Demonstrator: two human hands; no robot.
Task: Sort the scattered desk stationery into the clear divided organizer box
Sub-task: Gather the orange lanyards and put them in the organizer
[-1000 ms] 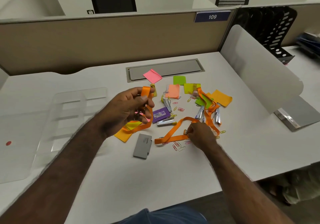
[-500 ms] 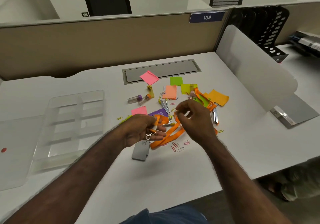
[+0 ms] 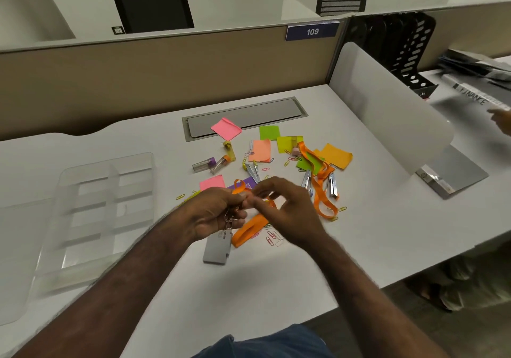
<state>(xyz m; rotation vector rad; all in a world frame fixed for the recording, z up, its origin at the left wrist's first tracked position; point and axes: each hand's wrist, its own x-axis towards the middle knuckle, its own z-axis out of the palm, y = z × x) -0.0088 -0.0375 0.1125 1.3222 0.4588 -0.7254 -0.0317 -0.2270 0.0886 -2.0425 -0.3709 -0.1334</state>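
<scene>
My left hand (image 3: 218,213) grips the folded end of an orange lanyard (image 3: 249,230) above the desk, and its metal clip dangles below my fingers. My right hand (image 3: 287,211) pinches the same lanyard just to the right, the two hands almost touching. The rest of the orange strap trails right over the staplers (image 3: 308,183). The clear divided organizer box (image 3: 107,213) lies to the left with nothing visible inside. Sticky notes (image 3: 336,155), coloured paper clips (image 3: 272,238), small tubes (image 3: 204,164) and a grey case (image 3: 217,248) are scattered around my hands.
The organizer's clear lid (image 3: 16,263) lies at the far left. A grey cable hatch (image 3: 243,117) sits behind the pile. A white curved divider (image 3: 387,108) bounds the desk on the right, and another person's hand (image 3: 502,121) shows beyond it.
My hands came together over the desk, gathering the orange lanyard into folds. The left hand dropped from its raised position and the right rose off the desk to meet it.
</scene>
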